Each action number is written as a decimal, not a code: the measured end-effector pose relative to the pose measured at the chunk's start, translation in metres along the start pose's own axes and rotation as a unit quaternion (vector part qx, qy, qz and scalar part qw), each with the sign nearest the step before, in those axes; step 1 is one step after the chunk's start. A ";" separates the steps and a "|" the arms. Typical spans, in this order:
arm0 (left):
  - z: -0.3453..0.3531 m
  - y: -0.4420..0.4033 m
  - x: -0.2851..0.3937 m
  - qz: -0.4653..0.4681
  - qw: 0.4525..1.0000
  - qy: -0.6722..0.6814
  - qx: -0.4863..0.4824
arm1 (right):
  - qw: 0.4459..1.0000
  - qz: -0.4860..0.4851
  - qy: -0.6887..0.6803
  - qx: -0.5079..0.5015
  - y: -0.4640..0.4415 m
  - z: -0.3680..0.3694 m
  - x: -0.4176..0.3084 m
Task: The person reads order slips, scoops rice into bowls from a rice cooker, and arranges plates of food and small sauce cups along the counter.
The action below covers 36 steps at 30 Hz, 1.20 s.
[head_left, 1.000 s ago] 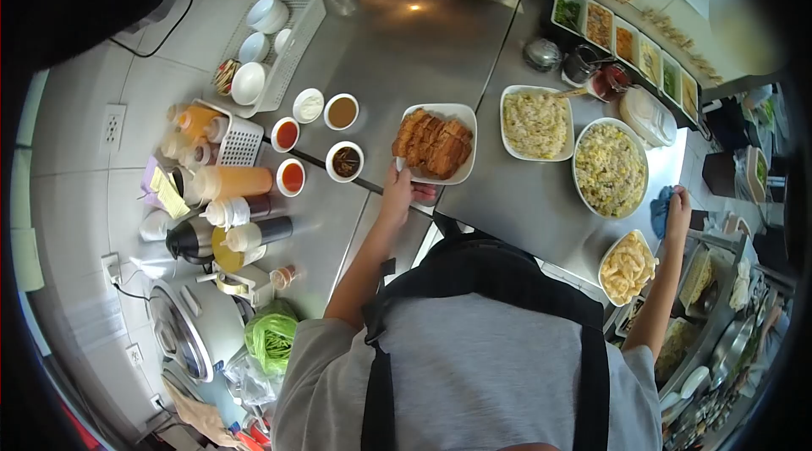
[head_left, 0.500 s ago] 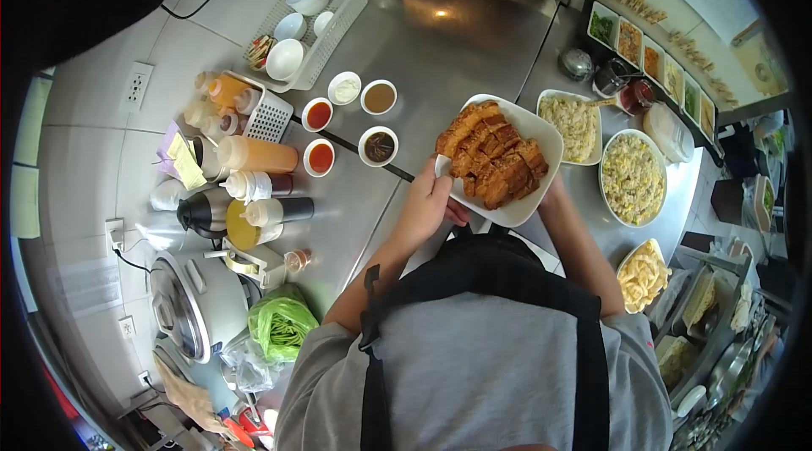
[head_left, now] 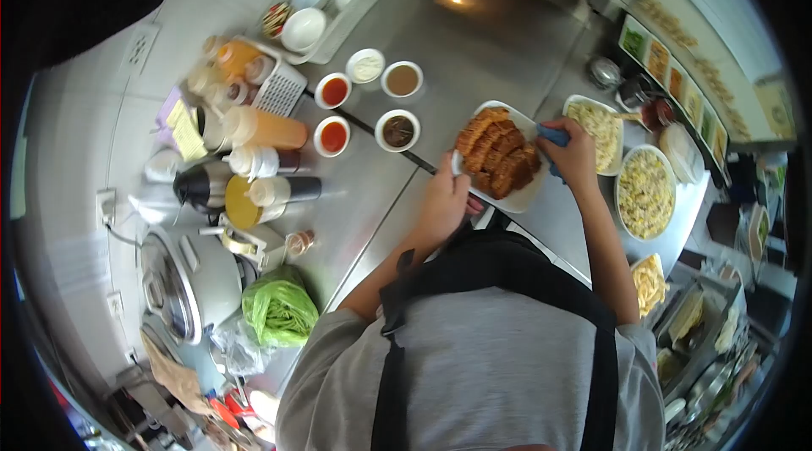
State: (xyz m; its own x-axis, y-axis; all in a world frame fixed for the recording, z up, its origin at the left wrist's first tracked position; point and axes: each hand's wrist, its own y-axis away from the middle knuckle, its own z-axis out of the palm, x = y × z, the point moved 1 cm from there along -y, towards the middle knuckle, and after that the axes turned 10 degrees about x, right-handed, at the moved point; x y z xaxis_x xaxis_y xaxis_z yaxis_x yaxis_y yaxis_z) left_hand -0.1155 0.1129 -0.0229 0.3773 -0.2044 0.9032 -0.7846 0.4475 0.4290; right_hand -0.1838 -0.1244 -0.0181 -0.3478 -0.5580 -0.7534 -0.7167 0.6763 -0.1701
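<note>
Right hand [head_left: 577,151] has emerged at the rim of the white dish [head_left: 521,199], gripping a blue cloth [head_left: 554,136]; left hand [head_left: 444,204] clamps the opposite edge, browned slices [head_left: 497,155] between both grips.

Nothing legible to us anywhere: no text, brand, number or sign. Yellow slip [head_left: 186,131] near wall-side edge of surface [head_left: 491,49]: if written on, too blurred for us to read. Purple paper [head_left: 168,111] just beside it: same. Yellow-lidded jar [head_left: 244,202], along same edge: any print too small for us. Squeeze bottle [head_left: 269,129] near that edge: we make out no words.
</note>
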 end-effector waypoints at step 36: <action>-0.042 -0.071 0.010 0.229 0.942 -0.189 0.154 | 0.949 -0.158 0.184 -0.200 0.017 -0.030 -0.026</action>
State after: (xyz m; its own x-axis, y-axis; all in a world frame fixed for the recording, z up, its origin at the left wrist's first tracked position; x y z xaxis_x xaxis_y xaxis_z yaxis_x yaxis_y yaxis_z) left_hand -0.0356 0.1156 -0.0451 -0.1917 -0.3735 0.9076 -0.9501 0.3025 -0.0762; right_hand -0.2050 -0.1129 0.0177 -0.2127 -0.8828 -0.4188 -0.9670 0.2518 -0.0398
